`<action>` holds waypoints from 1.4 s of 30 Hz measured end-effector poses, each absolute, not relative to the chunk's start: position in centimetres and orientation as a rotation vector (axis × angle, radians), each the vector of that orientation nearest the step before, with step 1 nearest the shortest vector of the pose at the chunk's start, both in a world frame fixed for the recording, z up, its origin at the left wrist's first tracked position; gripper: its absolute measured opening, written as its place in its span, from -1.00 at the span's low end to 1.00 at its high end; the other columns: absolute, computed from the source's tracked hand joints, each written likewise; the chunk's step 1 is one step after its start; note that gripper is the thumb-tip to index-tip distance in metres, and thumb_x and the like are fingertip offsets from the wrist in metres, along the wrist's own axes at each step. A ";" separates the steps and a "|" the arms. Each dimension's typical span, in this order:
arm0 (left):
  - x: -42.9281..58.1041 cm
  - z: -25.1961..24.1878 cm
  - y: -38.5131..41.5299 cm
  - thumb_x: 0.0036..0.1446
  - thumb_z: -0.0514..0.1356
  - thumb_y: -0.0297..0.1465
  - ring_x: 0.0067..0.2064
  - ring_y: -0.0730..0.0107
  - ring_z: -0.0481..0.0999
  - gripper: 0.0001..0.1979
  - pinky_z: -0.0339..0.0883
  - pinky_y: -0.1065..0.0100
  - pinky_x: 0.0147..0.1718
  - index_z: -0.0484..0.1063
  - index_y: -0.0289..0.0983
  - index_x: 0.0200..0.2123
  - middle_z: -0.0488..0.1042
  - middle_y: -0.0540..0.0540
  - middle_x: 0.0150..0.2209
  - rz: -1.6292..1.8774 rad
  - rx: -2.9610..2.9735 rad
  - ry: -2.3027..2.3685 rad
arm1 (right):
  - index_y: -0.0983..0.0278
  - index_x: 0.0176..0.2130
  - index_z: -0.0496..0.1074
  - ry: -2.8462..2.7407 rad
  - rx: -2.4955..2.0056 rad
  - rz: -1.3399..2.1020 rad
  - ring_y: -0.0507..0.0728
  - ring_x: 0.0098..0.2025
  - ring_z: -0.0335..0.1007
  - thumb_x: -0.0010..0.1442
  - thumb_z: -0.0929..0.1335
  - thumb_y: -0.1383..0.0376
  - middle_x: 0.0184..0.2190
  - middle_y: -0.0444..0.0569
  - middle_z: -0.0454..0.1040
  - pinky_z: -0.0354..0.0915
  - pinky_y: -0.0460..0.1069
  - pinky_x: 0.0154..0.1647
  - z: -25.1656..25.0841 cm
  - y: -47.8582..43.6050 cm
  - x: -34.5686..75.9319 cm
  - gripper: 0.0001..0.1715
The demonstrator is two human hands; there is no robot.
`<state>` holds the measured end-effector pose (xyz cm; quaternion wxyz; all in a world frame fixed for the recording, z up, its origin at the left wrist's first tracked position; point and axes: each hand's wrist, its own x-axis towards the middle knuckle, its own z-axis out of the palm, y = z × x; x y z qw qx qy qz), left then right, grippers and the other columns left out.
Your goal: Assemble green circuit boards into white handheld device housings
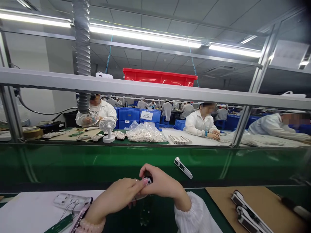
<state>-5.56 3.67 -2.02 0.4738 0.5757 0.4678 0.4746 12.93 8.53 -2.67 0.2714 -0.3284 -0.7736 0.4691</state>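
Note:
In the head view, my left hand (121, 195) and my right hand (162, 183) meet in front of me. Between them is a small white device with a black rounded end (149, 178), mostly covered by my fingers. My left thumb presses near the black end, while my right fingers curl around it from above. Below my left wrist lie a clear plastic casing (70, 201) and a green circuit board (60, 225) with thin wires. Beyond my hands, a long white-and-black device (183, 167) rests on the green surface.
Two white-and-black housings (249, 210) lie on brown cardboard (218, 197) at right, near a dark-handled tool (295, 208). A white sheet (26, 207) covers the left. A metal rail (155, 88) carries a red bin (160, 77). Across the bench, co-workers sit by a fan (108, 129).

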 end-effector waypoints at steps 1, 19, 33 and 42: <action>-5.5 -1.8 3.8 -0.12 0.35 -0.29 -0.65 0.27 0.37 -0.74 0.15 0.38 -0.61 0.46 -0.20 -0.74 0.42 -0.04 -0.69 1.078 1.464 1.137 | 0.22 -0.14 0.39 -2.043 -0.834 1.295 -0.01 -0.37 0.23 -0.19 0.54 0.26 -0.33 -0.18 0.35 0.18 -0.15 -0.42 -2.6 8.6 13.0 -0.42; -6.7 0.6 3.9 0.00 0.23 -0.01 -0.39 0.26 0.53 -0.54 0.35 0.37 -0.41 0.46 -0.19 -0.13 0.57 -0.06 -0.42 1.433 1.129 1.138 | 0.22 0.07 0.37 -1.576 -0.244 1.703 0.08 -0.20 0.43 -0.07 0.52 0.28 -0.14 0.02 0.48 0.35 -0.02 -0.18 -1.0 7.1 11.6 -0.31; -3.4 0.2 5.0 0.24 0.09 -0.25 -0.63 0.54 0.43 -0.69 0.40 0.50 -0.62 0.44 -0.38 -0.39 0.46 -0.04 -0.59 1.344 0.308 0.715 | 0.28 -0.02 0.43 -1.207 -0.484 1.531 0.02 -0.35 0.39 -0.05 0.52 0.17 -0.30 -0.02 0.50 0.26 -0.09 -0.36 -1.7 7.3 9.1 -0.40; -2.3 0.2 3.9 0.01 0.28 -0.09 -0.52 0.48 0.43 -0.60 0.35 0.48 -0.53 0.46 -0.24 -0.17 0.48 0.04 -0.50 1.595 0.609 0.930 | 0.19 -0.05 0.45 -1.341 -0.482 1.290 0.12 -0.21 0.36 -0.05 0.51 0.14 -0.21 -0.05 0.46 0.33 0.00 -0.23 -1.3 6.8 9.0 -0.45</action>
